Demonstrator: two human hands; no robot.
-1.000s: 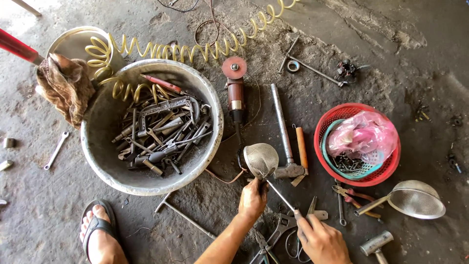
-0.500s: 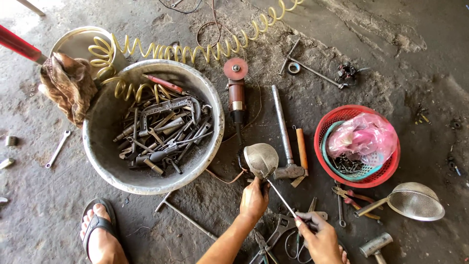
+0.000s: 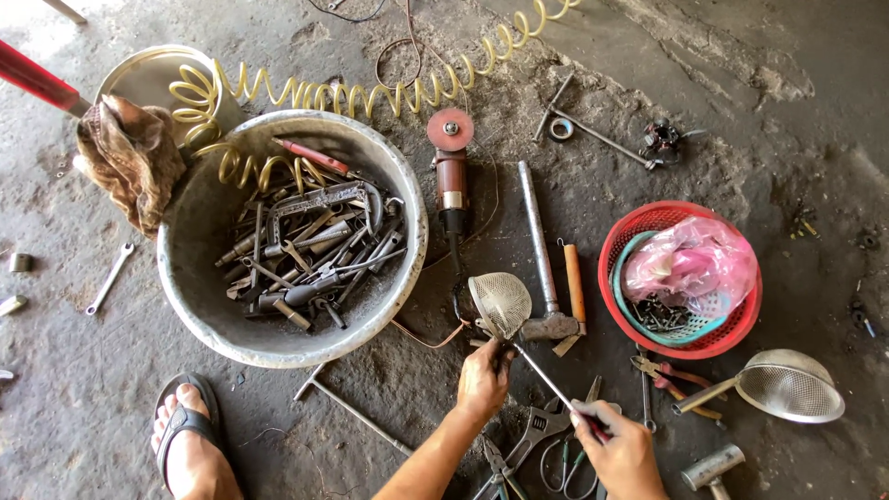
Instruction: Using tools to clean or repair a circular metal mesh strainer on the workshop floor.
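I hold a small metal mesh strainer (image 3: 500, 301) low over the dirty ground, its round head pointing away from me. My left hand (image 3: 482, 380) pinches the thin handle just below the mesh head. My right hand (image 3: 620, 452) grips the far end of the same handle. Under my hands lie an adjustable wrench (image 3: 542, 428), scissors (image 3: 563, 456) and pliers (image 3: 495, 463).
A large grey basin (image 3: 185, 306) full of metal tools sits at the left, with a yellow coiled hose (image 3: 370, 93) over its rim. An angle grinder (image 3: 451, 176), a hammer (image 3: 542, 250), a red basket (image 3: 613, 278), a second strainer (image 3: 787, 384) and my sandalled foot (image 3: 190, 435) surround me.
Both hands keep their hold on the strainer. My right hand has shifted slightly to the right along the handle's end.
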